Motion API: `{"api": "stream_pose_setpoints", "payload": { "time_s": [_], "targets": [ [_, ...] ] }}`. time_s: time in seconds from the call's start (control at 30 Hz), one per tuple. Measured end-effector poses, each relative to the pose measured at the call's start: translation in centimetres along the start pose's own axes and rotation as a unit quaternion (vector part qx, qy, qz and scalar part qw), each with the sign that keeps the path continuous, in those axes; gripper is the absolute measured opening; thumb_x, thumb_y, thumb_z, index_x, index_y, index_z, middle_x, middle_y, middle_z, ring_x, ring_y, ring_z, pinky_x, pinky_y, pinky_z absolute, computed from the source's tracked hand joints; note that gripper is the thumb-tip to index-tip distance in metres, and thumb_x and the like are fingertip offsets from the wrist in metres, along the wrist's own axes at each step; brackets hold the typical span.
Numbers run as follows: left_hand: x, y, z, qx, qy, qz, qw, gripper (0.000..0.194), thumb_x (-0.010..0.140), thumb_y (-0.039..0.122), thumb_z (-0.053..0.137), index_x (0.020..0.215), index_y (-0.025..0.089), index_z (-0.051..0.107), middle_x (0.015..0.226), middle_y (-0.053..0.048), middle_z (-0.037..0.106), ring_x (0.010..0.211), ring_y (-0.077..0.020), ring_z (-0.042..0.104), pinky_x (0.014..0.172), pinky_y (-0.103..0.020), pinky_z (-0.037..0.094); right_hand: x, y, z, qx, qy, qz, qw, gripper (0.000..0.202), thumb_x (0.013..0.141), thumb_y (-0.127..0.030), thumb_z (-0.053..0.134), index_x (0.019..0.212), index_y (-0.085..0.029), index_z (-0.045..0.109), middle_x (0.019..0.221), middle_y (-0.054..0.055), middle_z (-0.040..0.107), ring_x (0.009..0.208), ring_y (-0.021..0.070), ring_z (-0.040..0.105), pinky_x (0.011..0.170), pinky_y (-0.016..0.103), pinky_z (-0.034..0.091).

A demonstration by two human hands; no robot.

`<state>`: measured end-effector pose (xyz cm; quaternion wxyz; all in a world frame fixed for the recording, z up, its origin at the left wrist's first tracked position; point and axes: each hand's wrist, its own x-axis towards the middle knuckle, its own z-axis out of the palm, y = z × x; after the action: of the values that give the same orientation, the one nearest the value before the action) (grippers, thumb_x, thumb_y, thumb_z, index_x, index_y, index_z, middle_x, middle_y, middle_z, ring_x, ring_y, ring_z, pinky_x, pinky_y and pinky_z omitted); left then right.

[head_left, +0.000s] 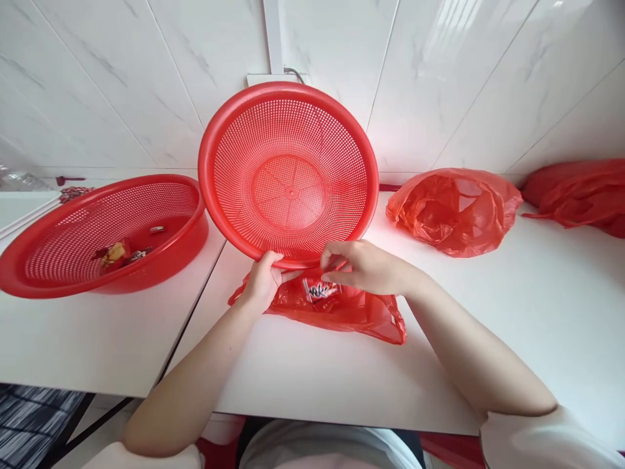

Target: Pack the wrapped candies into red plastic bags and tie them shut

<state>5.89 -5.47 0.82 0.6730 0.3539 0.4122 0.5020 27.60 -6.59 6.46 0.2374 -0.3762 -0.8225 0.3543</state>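
- Pinching the rim of a tilted red basket (291, 191), the left hand (262, 284) has its thumb over the lower edge; its other fingers run partly out of sight below the rim, and its grip is closed on the basket.
- The right hand (359, 266) is at the same lower edge with fingers curled; whether its grip is clenched on the rim or merely beside it, I cannot tell.
- The basket leans with its mouth toward the camera, its lower rim above a flattened red bag (368, 319) on the white surface (312, 378); rim and hands cover the bag's far part.
- A red packet (317, 291) with white lettering shows just under the right fingers, its upper edge covered; whether it lies in or on the bag is unclear.
- To the left, a second basket (188, 241) holds a few small packets (116, 255), too small to read, and its right end touches or nearly touches the tilted one.
- To the right sits a crumpled, open bag (456, 212), its inside hard to make out.
- Beyond it, more red plastic (581, 192) is cut off by the picture's right edge.
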Motion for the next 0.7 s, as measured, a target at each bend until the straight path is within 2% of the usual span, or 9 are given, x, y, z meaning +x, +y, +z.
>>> {"api": "stream_pose_setpoints", "payload": {
  "time_s": [0.07, 0.17, 0.27, 0.33, 0.43, 0.53, 0.63, 0.7],
  "targets": [
    [0.0, 0.1, 0.0, -0.016, 0.001, 0.002, 1.000, 0.015, 0.077, 0.024, 0.053, 0.081, 0.013, 0.063, 0.097, -0.010, 0.070, 0.105, -0.0272, 0.064, 0.092, -0.046, 0.054, -0.1, 0.1, 0.0, -0.077, 0.025, 0.005, 0.997, 0.011, 0.088, -0.022, 0.053, 0.094, -0.023, 0.061, 0.087, 0.002, 0.069, 0.076, 0.0167, 0.064, 0.067, 0.029, 0.048],
    [-0.1, 0.3, 0.0, -0.030, 0.017, 0.009, 0.999, 0.009, 0.076, 0.023, 0.055, 0.076, 0.015, 0.059, 0.097, -0.008, 0.070, 0.104, -0.0252, 0.064, 0.091, -0.044, 0.055, -0.3, 0.6, -0.5, -0.177, 0.069, 0.075, 0.979, 0.028, 0.089, -0.017, 0.043, 0.110, -0.024, 0.060, 0.072, 0.001, 0.066, 0.063, 0.0173, 0.062, 0.058, 0.029, 0.044],
    [0.0, 0.7, -0.1, -0.042, 0.014, 0.009, 0.999, 0.009, 0.077, 0.024, 0.057, 0.075, 0.016, 0.059, 0.095, -0.007, 0.071, 0.098, -0.0227, 0.066, 0.087, -0.039, 0.057, -0.3, 1.5, -1.0, -0.241, 0.079, 0.126, 0.959, 0.038, 0.087, -0.018, 0.048, 0.124, -0.025, 0.055, 0.068, 0.002, 0.066, 0.063, 0.0210, 0.063, 0.056, 0.031, 0.044],
    [-0.1, 0.9, -0.2, -0.039, -0.008, 0.007, 0.999, 0.015, 0.079, 0.027, 0.056, 0.082, 0.014, 0.064, 0.097, -0.009, 0.071, 0.094, -0.0225, 0.068, 0.084, -0.036, 0.057, 0.0, 1.9, -1.1, -0.229, 0.126, 0.100, 0.960, 0.035, 0.087, -0.025, 0.055, 0.122, -0.025, 0.055, 0.084, 0.005, 0.070, 0.070, 0.0224, 0.066, 0.060, 0.034, 0.049],
    [-0.3, 1.0, -0.3, -0.023, -0.061, 0.017, 0.998, 0.021, 0.084, 0.033, 0.057, 0.089, 0.014, 0.065, 0.101, -0.010, 0.071, 0.094, -0.0241, 0.069, 0.084, -0.035, 0.057, 0.5, 1.9, -0.9, -0.153, 0.242, 0.022, 0.958, 0.031, 0.085, -0.034, 0.062, 0.114, -0.025, 0.055, 0.109, 0.004, 0.068, 0.078, 0.0202, 0.068, 0.070, 0.035, 0.055],
    [-0.6, 0.9, -0.3, 0.023, -0.106, 0.046, 0.993, 0.026, 0.086, 0.042, 0.059, 0.080, 0.017, 0.060, 0.091, -0.007, 0.070, 0.096, -0.0262, 0.070, 0.082, -0.037, 0.057, 0.6, 1.4, -1.1, -0.144, 0.341, -0.014, 0.929, 0.030, 0.083, -0.033, 0.065, 0.110, -0.025, 0.056, 0.109, 0.004, 0.068, 0.083, 0.0209, 0.068, 0.076, 0.037, 0.057],
    [-0.7, 1.4, -0.6, 0.107, -0.147, 0.081, 0.980, 0.035, 0.084, 0.052, 0.060, 0.082, 0.018, 0.059, 0.084, -0.007, 0.068, 0.093, -0.0276, 0.070, 0.078, -0.038, 0.057, 0.1, 0.7, -1.7, -0.172, 0.397, -0.016, 0.901, 0.030, 0.079, -0.032, 0.068, 0.106, -0.025, 0.058, 0.108, 0.004, 0.068, 0.083, 0.0214, 0.068, 0.077, 0.038, 0.058],
    [-0.8, 2.6, -1.2, 0.174, -0.112, 0.128, 0.970, 0.037, 0.078, 0.052, 0.065, 0.095, 0.019, 0.061, 0.089, -0.007, 0.068, 0.087, -0.0249, 0.071, 0.076, -0.036, 0.056, -0.4, 0.4, -2.4, -0.189, 0.439, -0.016, 0.879, 0.030, 0.076, -0.032, 0.070, 0.104, -0.026, 0.059, 0.104, 0.003, 0.069, 0.081, 0.0204, 0.069, 0.074, 0.036, 0.058]
  ]
}}
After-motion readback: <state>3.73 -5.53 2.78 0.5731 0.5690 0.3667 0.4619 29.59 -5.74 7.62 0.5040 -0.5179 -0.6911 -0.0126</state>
